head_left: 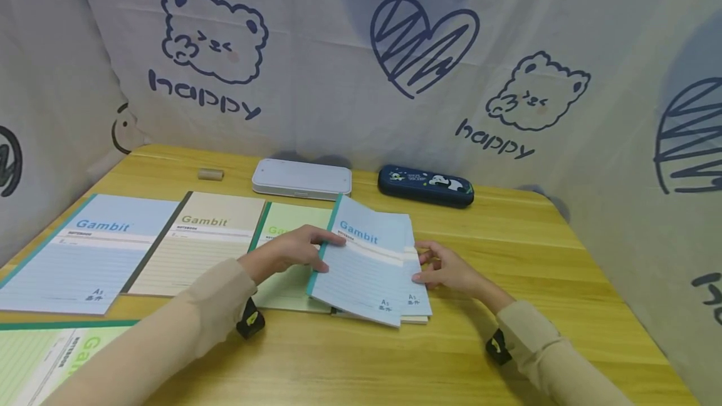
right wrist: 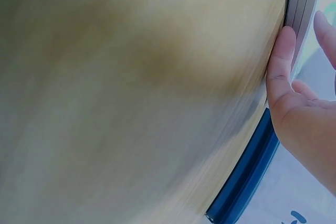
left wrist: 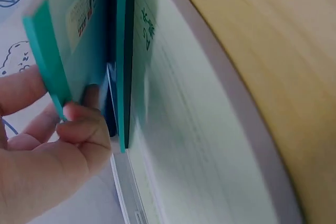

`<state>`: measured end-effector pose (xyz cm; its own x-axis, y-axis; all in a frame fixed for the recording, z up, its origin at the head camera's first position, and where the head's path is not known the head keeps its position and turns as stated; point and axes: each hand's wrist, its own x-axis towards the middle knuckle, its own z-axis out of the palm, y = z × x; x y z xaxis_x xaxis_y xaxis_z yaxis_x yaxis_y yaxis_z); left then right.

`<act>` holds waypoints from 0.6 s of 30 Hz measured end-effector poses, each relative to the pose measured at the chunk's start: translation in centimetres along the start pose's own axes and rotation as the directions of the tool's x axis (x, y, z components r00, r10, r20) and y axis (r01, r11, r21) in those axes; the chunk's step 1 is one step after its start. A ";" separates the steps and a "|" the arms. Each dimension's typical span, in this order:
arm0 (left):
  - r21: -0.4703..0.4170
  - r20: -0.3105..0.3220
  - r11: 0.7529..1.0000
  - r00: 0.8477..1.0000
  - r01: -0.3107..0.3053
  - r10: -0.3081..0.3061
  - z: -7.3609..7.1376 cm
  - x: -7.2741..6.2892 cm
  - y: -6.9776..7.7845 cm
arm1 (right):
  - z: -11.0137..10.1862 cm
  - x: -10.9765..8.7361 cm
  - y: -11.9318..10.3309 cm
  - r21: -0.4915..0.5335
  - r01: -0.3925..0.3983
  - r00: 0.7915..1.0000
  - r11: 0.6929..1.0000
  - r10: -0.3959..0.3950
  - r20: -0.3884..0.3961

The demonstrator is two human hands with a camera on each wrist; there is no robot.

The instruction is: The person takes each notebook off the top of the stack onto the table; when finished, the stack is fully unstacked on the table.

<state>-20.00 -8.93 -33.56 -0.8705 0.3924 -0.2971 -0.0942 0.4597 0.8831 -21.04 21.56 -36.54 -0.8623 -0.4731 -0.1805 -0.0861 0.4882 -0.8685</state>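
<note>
My left hand (head_left: 290, 249) pinches the teal spine of a blue Gambit notebook (head_left: 361, 274) between thumb and fingers. In the left wrist view that notebook (left wrist: 79, 40) stands lifted and tilted away from what lies below. Beneath it, partly covered, is a stack topped by another blue notebook (head_left: 414, 268). The fingers and thumb of my right hand (head_left: 454, 268) touch the right edge of this stack. Up close, the right thumb lies against the stacked page edges (right wrist: 302, 9), and the other fingers are held apart from it. A green notebook (head_left: 290, 287) lies partly under my left hand.
To the left lie a beige notebook (head_left: 209, 224) and a blue one (head_left: 96, 255); another green notebook (head_left: 39, 356) is nearer the front. Along the back are a tan cylinder (head_left: 210, 174), a white case (head_left: 301, 179) and a navy panda pencil case (head_left: 425, 187), before a printed cloth (head_left: 316, 49).
</note>
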 end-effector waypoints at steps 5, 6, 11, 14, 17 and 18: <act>-0.153 0.007 0.988 1.000 0.005 -0.004 -0.3 -0.5 -0.5 | 0.1 0.0 -0.1 0.001 -0.015 1.000 1.000 0.015 -0.005; -0.182 0.009 0.983 1.000 0.015 -0.013 -0.3 -0.5 -0.6 | 0.1 0.0 -0.1 -0.004 -0.015 1.000 1.000 0.015 -0.005; -0.257 0.020 0.965 0.999 0.045 -0.041 -0.4 -0.8 -1.0 | 0.0 0.0 -0.1 -0.009 -0.021 1.000 1.000 0.021 -0.008; -0.245 0.019 0.969 1.000 0.028 -0.024 -0.7 -1.1 -1.1 | 0.0 0.1 0.0 -0.005 -0.021 1.000 1.000 0.021 -0.008; -0.199 0.020 0.980 1.000 -0.011 0.016 -1.1 -1.5 -1.2 | -0.1 0.1 0.0 -0.004 -0.019 1.000 1.000 0.019 -0.011; -0.183 0.025 0.983 0.999 -0.029 0.034 -1.2 -1.6 -1.2 | -0.1 0.1 0.0 0.000 -0.018 1.000 1.000 0.018 -0.011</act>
<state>-19.09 -11.12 -33.71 -0.8611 0.4274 -0.2754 -0.1552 0.2948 0.9429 -21.16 21.58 -36.53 -0.8694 -0.4558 -0.1908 -0.0705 0.4966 -0.8651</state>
